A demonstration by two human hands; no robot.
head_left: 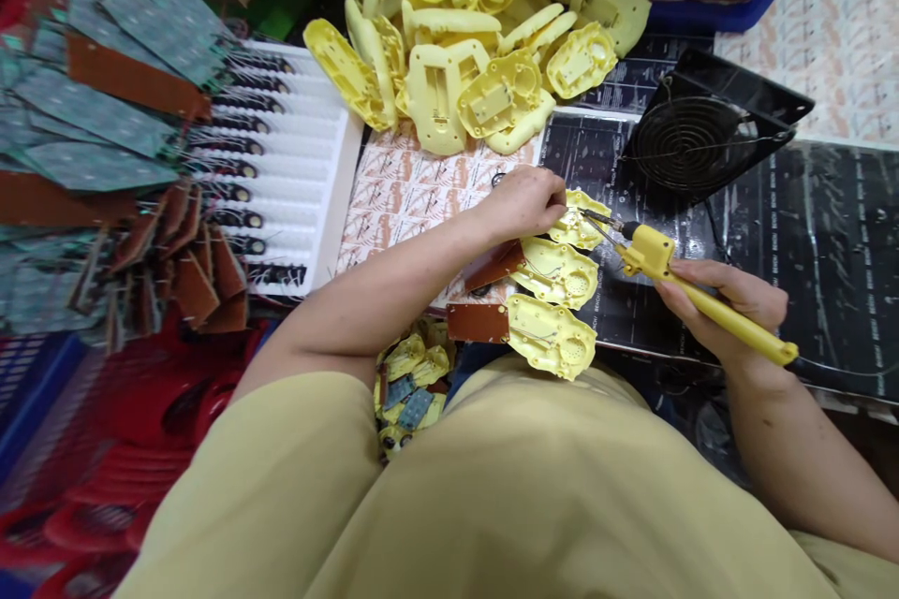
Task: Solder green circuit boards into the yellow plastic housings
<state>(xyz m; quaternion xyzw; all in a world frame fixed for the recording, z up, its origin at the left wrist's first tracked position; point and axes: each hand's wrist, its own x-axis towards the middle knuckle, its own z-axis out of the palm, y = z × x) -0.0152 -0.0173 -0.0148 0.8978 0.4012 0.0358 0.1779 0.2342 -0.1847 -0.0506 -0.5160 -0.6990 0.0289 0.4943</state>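
My right hand [734, 304] is wrapped round the handle of a yellow soldering iron [650, 253], whose dark tip reaches left to the farthest yellow plastic shell [586, 229]. At that same shell my left hand [530, 201] is closed, fingertips down over its left end; whatever they pinch is hidden. Two more yellow shells, a middle one [558, 273] and a near one [552, 337], lie in a row towards my body, insides up, with thin wires in them. A brown circuit board [478, 322] touches the near shell's left end, and another board [495, 267] lies beside the middle one.
Yellow shells [449, 94] are heaped at the back, before a blue crate [744, 14]. A black fan [692, 136] stands back right. To the left, a white foam tray [309, 140] holds wired parts beside stacked circuit boards [105, 112]. Red parts [133, 459] sit lower left.
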